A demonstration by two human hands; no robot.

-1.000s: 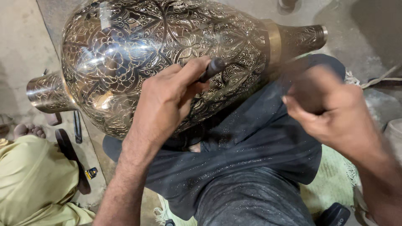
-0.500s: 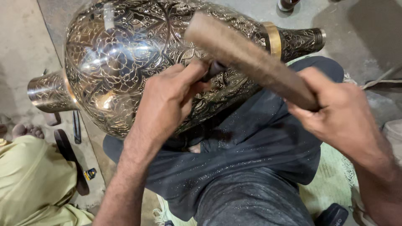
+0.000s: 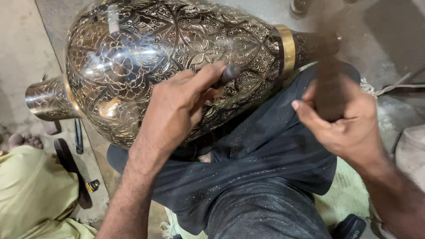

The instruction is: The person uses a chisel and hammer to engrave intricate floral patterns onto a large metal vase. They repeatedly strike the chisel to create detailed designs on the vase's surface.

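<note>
A large engraved metal vase (image 3: 177,57) lies on its side across the person's lap, propped on dark trousers (image 3: 248,177) so its patterned belly faces up within easy reach. The left hand (image 3: 177,106) rests on that belly, fingers closed around a short dark chisel (image 3: 230,73) whose tip seems to meet the surface, the palm steadying both tool and vase. The right hand (image 3: 341,124) is clenched around a wooden mallet (image 3: 327,75), blurred and raised beside the vase's brass-banded neck (image 3: 287,46). At the left, someone in yellow-green cloth (image 3: 31,194) sits near small tools (image 3: 77,137) on the floor (image 3: 22,53).
</note>
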